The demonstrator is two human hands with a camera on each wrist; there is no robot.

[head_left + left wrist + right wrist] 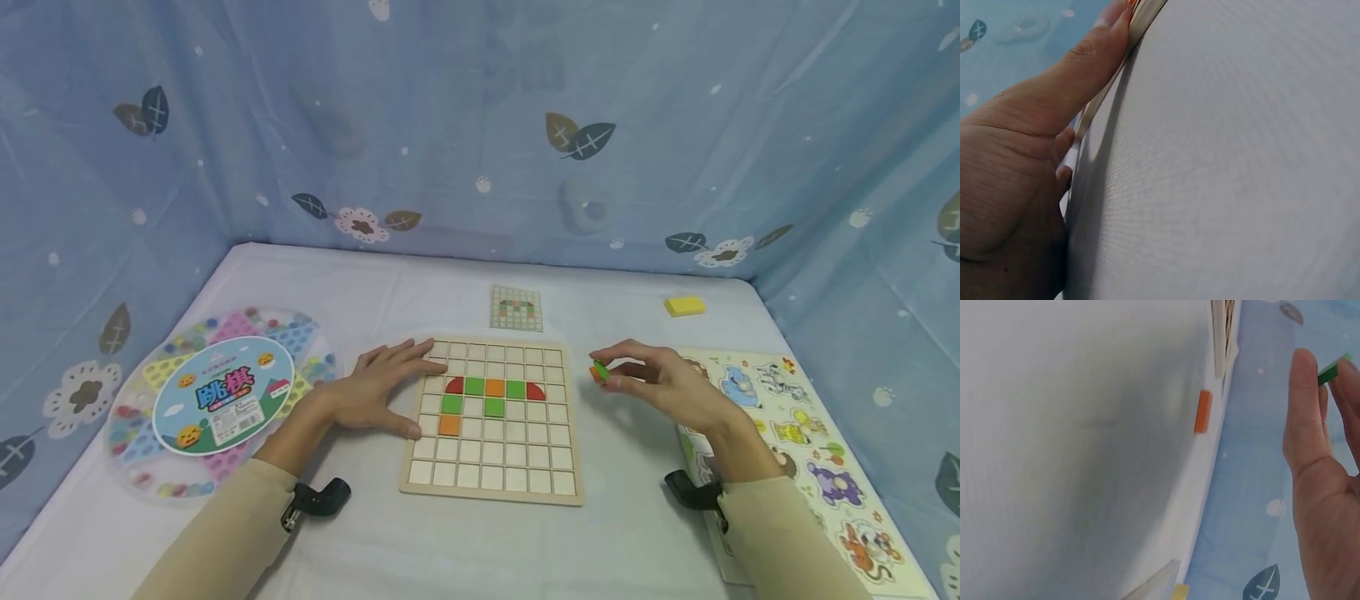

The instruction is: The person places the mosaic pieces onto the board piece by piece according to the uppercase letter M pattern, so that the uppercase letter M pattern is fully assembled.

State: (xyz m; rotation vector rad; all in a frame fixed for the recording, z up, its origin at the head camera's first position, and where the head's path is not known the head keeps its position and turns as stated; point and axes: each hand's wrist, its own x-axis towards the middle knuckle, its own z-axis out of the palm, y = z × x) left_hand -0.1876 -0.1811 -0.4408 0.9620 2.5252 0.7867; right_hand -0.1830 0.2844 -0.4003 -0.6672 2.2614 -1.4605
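Observation:
A pale wooden grid board [491, 497] lies flat in the middle of the table. Its cells hold several coloured tiles: red rounded ones [536, 391] at both ends of a row, plus green squares [452, 405] and orange squares [450, 425]. My left hand [382, 389] rests at the board's left edge with fingers spread, the thumb touching the edge in the left wrist view. To the right of the board, my right hand [660, 379] pinches a small green tile [1332, 371] between thumb and fingers. An orange block [1204, 412] lies on the table by that hand.
A small pattern card [516, 308] lies behind the board. At left is a round Chinese checkers set [225, 396]. A yellow block [685, 307] sits at the back right, and an animal picture board [813, 467] lies partly under the right forearm.

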